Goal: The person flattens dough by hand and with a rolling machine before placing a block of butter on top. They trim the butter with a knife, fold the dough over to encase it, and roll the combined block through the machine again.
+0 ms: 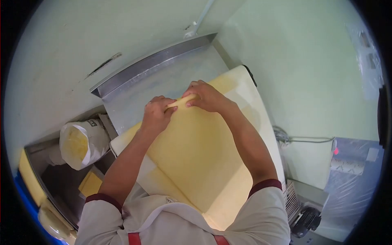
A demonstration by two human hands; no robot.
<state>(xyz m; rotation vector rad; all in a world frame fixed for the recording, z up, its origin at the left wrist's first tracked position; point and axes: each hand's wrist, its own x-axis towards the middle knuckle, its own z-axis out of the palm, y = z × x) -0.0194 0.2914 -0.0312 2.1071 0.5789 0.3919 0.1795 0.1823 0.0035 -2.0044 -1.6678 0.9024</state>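
Observation:
A wide, pale yellow sheet of dough point(196, 147) lies on a white belt point(260, 116) in front of me. At its far edge, a thin raised fold runs between my hands. My left hand point(156, 114) pinches the left end of this fold between thumb and fingers. Close beside it, my right hand point(205, 97) grips the right end, fingers curled over the top and thumb beneath. Both forearms reach across the sheet. Under the palms, part of the dough's edge is hidden.
Beyond the belt is a metal surface point(143, 87) with a raised steel rim point(151, 63) against the wall. On the left, an open white bag point(81, 143) of yellow powder stands in a steel bin point(53, 183). A black motor point(306, 221) and a cable point(310, 139) are at right.

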